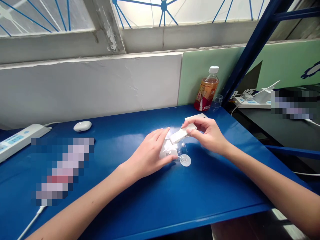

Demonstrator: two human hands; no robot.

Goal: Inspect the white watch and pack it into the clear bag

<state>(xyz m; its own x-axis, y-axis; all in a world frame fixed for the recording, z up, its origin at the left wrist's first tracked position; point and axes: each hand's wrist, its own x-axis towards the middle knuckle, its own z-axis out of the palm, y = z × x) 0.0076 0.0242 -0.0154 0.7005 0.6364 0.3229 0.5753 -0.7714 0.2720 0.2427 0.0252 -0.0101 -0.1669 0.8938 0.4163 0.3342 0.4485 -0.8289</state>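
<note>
My left hand (155,150) is wrapped round a white and clear plastic object (172,152) over the blue table. A clear round disc (185,160), like a suction cup, hangs from that object's near right side. Between the thumb and fingers of my right hand (206,133) is a flat white rectangular piece (179,135). Its lower left end is close above the plastic object; whether the two touch, I cannot tell. Another flat white item (196,116) lies on the table behind my right fingers, partly hidden by them.
The blue table (200,196) bears a white earbud case (82,126), a white power strip (22,138) and a blurred-out item with a white cable (30,221) at left. A drink bottle (207,89) stands at the back right, beside a blue post (252,50).
</note>
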